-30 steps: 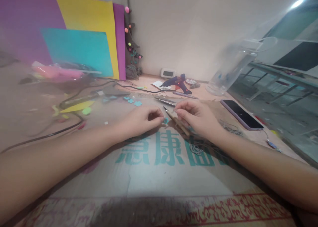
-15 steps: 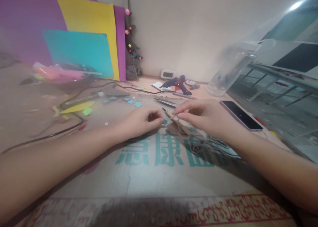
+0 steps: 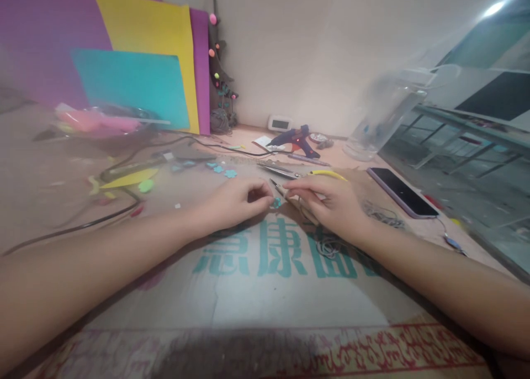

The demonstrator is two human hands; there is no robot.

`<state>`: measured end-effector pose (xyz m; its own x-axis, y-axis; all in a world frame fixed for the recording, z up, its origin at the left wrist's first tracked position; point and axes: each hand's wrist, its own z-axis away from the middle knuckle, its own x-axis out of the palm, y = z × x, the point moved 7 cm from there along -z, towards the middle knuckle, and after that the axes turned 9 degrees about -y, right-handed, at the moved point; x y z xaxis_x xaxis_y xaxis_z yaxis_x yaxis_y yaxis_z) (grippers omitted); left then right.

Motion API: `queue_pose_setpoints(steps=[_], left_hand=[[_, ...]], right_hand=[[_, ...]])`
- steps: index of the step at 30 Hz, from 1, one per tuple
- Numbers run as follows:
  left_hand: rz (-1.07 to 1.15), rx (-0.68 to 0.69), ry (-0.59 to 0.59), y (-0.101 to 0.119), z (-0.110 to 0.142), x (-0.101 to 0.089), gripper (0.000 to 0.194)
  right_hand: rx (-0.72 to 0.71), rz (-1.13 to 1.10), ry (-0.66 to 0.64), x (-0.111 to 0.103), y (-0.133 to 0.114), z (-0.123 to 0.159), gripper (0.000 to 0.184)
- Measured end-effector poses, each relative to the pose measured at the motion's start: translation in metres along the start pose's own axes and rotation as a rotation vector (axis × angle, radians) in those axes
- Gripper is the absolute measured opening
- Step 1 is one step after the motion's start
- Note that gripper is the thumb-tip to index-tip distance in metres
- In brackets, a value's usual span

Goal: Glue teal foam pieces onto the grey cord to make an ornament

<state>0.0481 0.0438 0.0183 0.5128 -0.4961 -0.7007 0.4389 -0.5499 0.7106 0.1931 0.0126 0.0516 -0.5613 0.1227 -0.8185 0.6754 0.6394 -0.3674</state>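
Observation:
My left hand (image 3: 248, 198) rests low over the table, thumb and index finger pinched on a small teal flower (image 3: 277, 203). Just to its right is my right hand (image 3: 331, 202), its fingers closed on a thin strand of grey string (image 3: 304, 209). Loose loops of that string (image 3: 329, 246) lie below and behind the right wrist. Partly under the right fingers lies a tool with a pointed metal tip (image 3: 276, 186) and a tan body. Scissors with a yellow handle (image 3: 329, 173) lie just beyond the fingertips.
Teal flower cut-outs (image 3: 230, 173) and a yellow leaf-shaped piece (image 3: 130, 178) lie left. A blue glue gun (image 3: 300, 141) and small white clock (image 3: 280, 123) stand at the back. A phone (image 3: 401, 192) and clear jug (image 3: 379, 119) are right. A black cable (image 3: 83, 226) crosses the left.
My right hand has shifted slightly left and down, uncovering the scissors' yellow handle and more string behind it. The left hand stays in place with the teal flower.

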Motion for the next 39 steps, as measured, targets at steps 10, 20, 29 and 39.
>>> queue_pose_setpoints(steps=[10,20,29,39], left_hand=[[-0.001,0.036,-0.002,0.000,-0.001,0.001,0.016],[-0.002,0.061,-0.002,-0.001,-0.001,0.001,0.017],[0.014,0.098,0.001,0.001,0.000,0.002,0.017],[-0.039,0.101,0.013,0.003,0.000,0.003,0.018]], right_hand=[[-0.154,0.139,-0.059,0.007,-0.014,0.001,0.013],[-0.106,0.241,-0.113,0.011,-0.010,0.000,0.020],[-0.290,0.359,-0.016,0.011,-0.021,0.006,0.021],[-0.270,0.384,-0.053,0.013,-0.024,0.005,0.023]])
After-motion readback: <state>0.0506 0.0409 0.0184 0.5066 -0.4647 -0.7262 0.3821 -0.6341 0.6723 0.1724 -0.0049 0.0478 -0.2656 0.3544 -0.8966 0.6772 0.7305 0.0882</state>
